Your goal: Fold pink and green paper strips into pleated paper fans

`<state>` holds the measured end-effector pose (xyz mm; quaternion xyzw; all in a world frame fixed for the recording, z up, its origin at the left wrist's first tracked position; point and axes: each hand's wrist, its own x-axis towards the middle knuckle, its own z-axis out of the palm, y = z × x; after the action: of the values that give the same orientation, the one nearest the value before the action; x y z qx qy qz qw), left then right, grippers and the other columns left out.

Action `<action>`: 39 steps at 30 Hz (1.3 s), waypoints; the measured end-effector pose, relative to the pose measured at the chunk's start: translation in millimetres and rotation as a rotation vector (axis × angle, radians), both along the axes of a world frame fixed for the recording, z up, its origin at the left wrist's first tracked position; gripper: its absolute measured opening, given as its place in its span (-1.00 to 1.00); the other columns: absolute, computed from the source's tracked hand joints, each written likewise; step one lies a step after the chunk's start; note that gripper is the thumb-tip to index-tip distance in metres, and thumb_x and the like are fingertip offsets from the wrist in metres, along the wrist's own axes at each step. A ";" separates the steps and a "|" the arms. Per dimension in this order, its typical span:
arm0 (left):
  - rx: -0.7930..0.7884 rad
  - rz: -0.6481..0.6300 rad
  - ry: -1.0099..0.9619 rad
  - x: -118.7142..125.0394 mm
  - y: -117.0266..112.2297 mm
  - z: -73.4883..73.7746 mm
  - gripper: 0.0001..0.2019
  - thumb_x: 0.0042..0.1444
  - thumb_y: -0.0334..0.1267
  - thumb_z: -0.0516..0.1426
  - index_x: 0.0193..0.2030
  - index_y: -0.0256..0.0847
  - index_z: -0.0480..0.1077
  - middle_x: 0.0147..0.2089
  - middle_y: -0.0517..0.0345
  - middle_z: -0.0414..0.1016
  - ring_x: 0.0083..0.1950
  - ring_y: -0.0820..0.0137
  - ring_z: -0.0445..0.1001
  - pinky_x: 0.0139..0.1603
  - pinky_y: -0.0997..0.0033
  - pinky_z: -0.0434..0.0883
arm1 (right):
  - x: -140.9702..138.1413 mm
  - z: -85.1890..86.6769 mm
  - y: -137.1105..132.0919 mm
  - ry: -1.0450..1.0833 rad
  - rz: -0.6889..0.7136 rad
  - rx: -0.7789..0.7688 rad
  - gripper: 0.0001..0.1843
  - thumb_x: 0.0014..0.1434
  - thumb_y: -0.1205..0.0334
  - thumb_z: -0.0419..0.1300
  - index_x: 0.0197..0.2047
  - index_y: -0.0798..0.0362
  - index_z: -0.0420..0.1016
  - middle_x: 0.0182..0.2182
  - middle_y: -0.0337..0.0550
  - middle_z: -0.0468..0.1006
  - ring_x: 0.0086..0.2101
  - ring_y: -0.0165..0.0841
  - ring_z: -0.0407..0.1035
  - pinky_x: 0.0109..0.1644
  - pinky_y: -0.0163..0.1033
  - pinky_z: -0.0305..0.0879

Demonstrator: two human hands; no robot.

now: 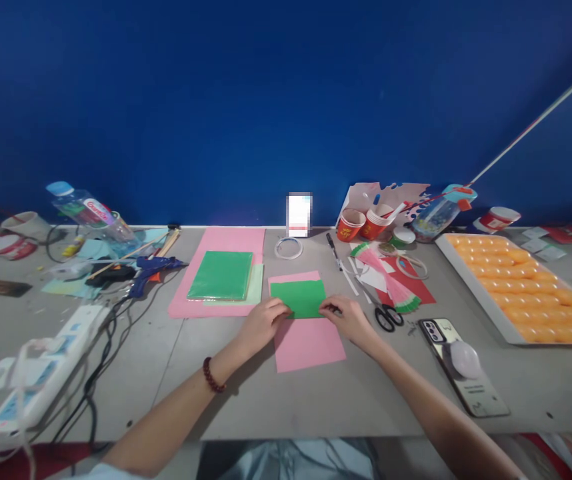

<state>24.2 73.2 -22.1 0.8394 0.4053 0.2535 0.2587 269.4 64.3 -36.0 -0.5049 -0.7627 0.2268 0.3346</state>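
A green sheet of paper (298, 298) lies over a larger pink sheet of paper (306, 347) on the table in front of me. The pink sheet shows above and below it. My left hand (265, 321) pinches the green paper near its lower left corner, fingers together. At the lower right corner my right hand (349, 320) grips the same sheet between thumb and fingers. The fingertips partly cover both corners. Black-handled scissors (385, 319) rest just right of my right hand.
To the left, a green paper pack (221, 275) lies on pink paper (181, 303). Further left are a blue glue gun (149, 273) and a power strip (49, 373) with cables. On the right are a phone (471, 380), a pink-and-green paper fan (389, 280) and red cups (350, 225).
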 end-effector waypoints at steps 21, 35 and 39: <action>-0.106 0.047 -0.119 1.8 9.2 -6.2 -0.84 0.16 -0.40 0.06 -0.31 -0.21 0.48 -0.28 0.11 0.45 -0.22 0.40 0.42 -0.20 0.44 0.33 | 6.8 15.8 9.7 0.097 -0.053 -0.325 -0.81 0.03 0.15 0.18 -0.39 0.08 0.53 -0.54 -0.22 0.48 -0.50 -0.41 0.27 -0.41 -0.33 0.18; -0.099 0.090 -0.115 2.0 13.0 -6.8 -0.88 0.14 -0.36 0.10 -0.32 -0.21 0.48 -0.32 0.12 0.43 -0.28 0.41 0.41 -0.26 0.44 0.32 | 6.3 5.5 12.6 0.158 -0.110 -0.312 -0.81 -0.02 0.13 0.21 -0.41 0.08 0.53 -0.56 -0.22 0.48 -0.53 -0.42 0.29 -0.43 -0.33 0.19; -0.089 0.077 -0.106 1.3 11.9 -9.5 -0.88 0.15 -0.35 0.09 -0.31 -0.21 0.48 -0.31 0.13 0.42 -0.26 0.41 0.41 -0.24 0.44 0.32 | 6.8 4.8 12.2 0.165 -0.102 -0.317 -0.81 -0.02 0.14 0.22 -0.40 0.08 0.53 -0.56 -0.23 0.47 -0.53 -0.42 0.28 -0.43 -0.32 0.20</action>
<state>25.5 85.1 -31.6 0.7963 0.4340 0.2888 0.3070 276.2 76.4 -31.2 -0.5688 -0.6611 0.3673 0.3232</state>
